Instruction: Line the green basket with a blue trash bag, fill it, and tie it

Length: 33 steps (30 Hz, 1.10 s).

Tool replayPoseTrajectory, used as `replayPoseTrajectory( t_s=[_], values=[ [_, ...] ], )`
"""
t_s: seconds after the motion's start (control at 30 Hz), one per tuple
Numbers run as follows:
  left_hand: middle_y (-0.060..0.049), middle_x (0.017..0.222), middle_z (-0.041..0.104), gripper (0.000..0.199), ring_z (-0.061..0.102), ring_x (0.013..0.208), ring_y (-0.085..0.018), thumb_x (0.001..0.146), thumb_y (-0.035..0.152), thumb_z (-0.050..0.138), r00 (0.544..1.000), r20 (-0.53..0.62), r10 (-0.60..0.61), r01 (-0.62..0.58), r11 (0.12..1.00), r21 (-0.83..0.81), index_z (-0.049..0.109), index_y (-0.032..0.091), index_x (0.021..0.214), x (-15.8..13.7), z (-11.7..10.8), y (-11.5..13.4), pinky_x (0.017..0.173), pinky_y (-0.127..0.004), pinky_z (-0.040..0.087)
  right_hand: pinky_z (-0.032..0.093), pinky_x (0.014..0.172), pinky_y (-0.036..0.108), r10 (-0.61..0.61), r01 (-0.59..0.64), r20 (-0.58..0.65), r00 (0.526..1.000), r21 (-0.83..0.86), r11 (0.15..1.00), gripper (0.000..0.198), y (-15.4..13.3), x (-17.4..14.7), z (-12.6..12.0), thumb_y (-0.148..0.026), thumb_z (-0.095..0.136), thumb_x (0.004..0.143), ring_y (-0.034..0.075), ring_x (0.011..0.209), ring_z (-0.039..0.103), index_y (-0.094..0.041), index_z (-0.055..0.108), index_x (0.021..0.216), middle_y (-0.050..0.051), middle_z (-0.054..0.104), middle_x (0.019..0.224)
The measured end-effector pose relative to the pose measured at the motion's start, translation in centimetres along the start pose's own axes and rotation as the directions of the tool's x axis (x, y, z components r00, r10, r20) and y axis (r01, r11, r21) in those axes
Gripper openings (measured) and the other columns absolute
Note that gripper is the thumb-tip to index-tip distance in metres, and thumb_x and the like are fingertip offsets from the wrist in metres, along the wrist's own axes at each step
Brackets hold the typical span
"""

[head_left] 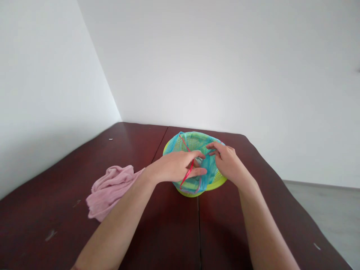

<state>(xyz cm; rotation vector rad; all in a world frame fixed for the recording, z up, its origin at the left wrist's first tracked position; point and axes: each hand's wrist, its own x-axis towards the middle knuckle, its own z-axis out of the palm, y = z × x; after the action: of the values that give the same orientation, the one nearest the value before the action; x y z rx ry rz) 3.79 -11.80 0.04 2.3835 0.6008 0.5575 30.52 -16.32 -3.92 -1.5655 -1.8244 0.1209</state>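
A yellow-green plastic basket (221, 182) stands on the table, lined with a translucent blue plastic bag (207, 168) that folds over its rim. A red drawstring (187, 175) from the bag crosses over my left hand (182, 165). That hand reaches over the basket from the left, thumb and fingers apart, close to the bag. My right hand (226, 159) is over the basket's right side, its fingers stretched out and slightly bent at the blue plastic. Its thumb is mostly hidden. Left of my left forearm lies a crumpled pink cloth (112, 191).
The dark red-brown table (168, 232) has a seam running through its middle. White walls (197, 75) meet at a corner behind it. Small pale scraps (110, 139) lie on the tabletop. Grey floor (317, 202) shows beyond the right edge.
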Motion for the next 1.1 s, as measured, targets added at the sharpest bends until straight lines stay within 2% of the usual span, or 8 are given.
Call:
replayPoseTrajectory(
  t_s=[0.1,0.23,0.37,0.53,0.63,0.77,0.97,1.1],
  values=[
    [-0.007,0.115,0.092,0.042,0.084,0.094,-0.029,0.11,0.059,0.083,0.989,0.144,-0.043,0.04,0.999,0.022,0.086,0.029,0.139,0.1,-0.3,0.2,0.077,-0.037,0.056,0.058,0.119,0.048,-0.054,0.054,0.002,0.999,0.0,0.999,0.057,0.1,0.1,-0.3,-0.001,0.055,0.088,0.031,0.127,0.083,-0.025,0.083,0.132,0.009,0.091,0.134],
    [-0.005,0.101,0.09,0.029,0.082,0.086,-0.026,0.111,0.055,0.082,0.996,0.085,-0.041,0.047,0.997,-0.064,0.089,0.028,0.119,0.4,0.0,-0.4,0.075,-0.037,0.056,0.051,0.127,0.056,-0.051,0.047,-0.036,0.998,-0.095,0.994,0.058,-0.7,-0.1,-0.5,-0.002,0.056,0.089,0.035,0.138,0.079,-0.025,0.083,0.135,0.011,0.088,0.139],
    [-0.003,0.088,0.083,0.036,0.076,0.078,-0.025,0.107,0.061,0.086,0.995,-0.046,-0.087,0.077,0.98,-0.186,0.081,0.027,0.1,0.6,0.3,-1.1,0.07,-0.039,0.056,0.041,0.131,0.064,-0.055,0.05,-0.038,0.998,-0.132,0.99,0.048,-1.8,-0.5,-0.4,-0.008,0.062,0.094,0.039,0.144,0.073,-0.028,0.081,0.133,0.013,0.084,0.144],
    [-0.002,0.092,0.078,0.032,0.071,0.077,-0.023,0.103,0.055,0.091,0.989,-0.118,-0.09,0.069,0.983,-0.168,0.074,0.028,0.103,0.8,0.3,-1.9,0.069,-0.039,0.055,0.036,0.132,0.067,-0.021,0.008,-0.107,0.994,-0.113,0.994,0.014,-2.5,-0.2,-0.4,-0.023,0.071,0.101,0.038,0.132,0.075,-0.029,0.078,0.112,0.011,0.084,0.13],
    [-0.005,0.104,0.079,0.023,0.076,0.09,-0.026,0.109,0.046,0.081,0.991,-0.118,-0.065,0.032,0.965,-0.261,0.071,0.028,0.119,0.8,0.5,-2.5,0.08,-0.041,0.062,0.037,0.131,0.064,-0.025,0.008,-0.158,0.987,-0.11,0.994,0.011,-2.7,0.0,-0.7,-0.023,0.071,0.102,0.037,0.132,0.075,-0.028,0.077,0.11,0.01,0.083,0.126],
    [-0.001,0.097,0.072,0.021,0.07,0.08,-0.024,0.111,0.035,0.07,0.986,-0.131,-0.104,0.061,0.954,-0.295,0.069,0.029,0.131,0.8,0.3,-2.5,0.071,-0.039,0.058,0.041,0.128,0.059,-0.069,0.057,-0.172,0.983,-0.075,0.996,0.002,-3.0,-0.3,-1.4,-0.026,0.072,0.105,0.034,0.128,0.076,-0.028,0.072,0.106,0.008,0.083,0.123],
    [-0.006,0.107,0.074,0.021,0.07,0.1,-0.027,0.116,0.036,0.057,0.973,-0.225,-0.042,0.0,0.984,-0.18,0.075,0.025,0.113,0.7,-0.6,-1.2,0.089,-0.041,0.057,0.045,0.12,0.052,-0.133,0.134,-0.147,0.98,-0.004,0.991,0.008,-4.0,-0.8,-2.9,-0.032,0.069,0.111,0.031,0.117,0.077,-0.028,0.069,0.104,0.006,0.084,0.118],
    [-0.004,0.099,0.068,0.033,0.065,0.093,-0.024,0.119,0.051,0.06,0.978,-0.203,-0.043,-0.004,0.974,-0.225,0.071,0.024,0.104,0.6,-0.6,-0.2,0.084,-0.038,0.055,0.05,0.092,0.04,-0.122,0.128,-0.062,0.991,0.094,0.987,0.02,-4.9,-0.8,-3.3,-0.037,0.059,0.117,0.025,0.092,0.072,-0.028,0.068,0.102,0.002,0.078,0.095]
  ],
)
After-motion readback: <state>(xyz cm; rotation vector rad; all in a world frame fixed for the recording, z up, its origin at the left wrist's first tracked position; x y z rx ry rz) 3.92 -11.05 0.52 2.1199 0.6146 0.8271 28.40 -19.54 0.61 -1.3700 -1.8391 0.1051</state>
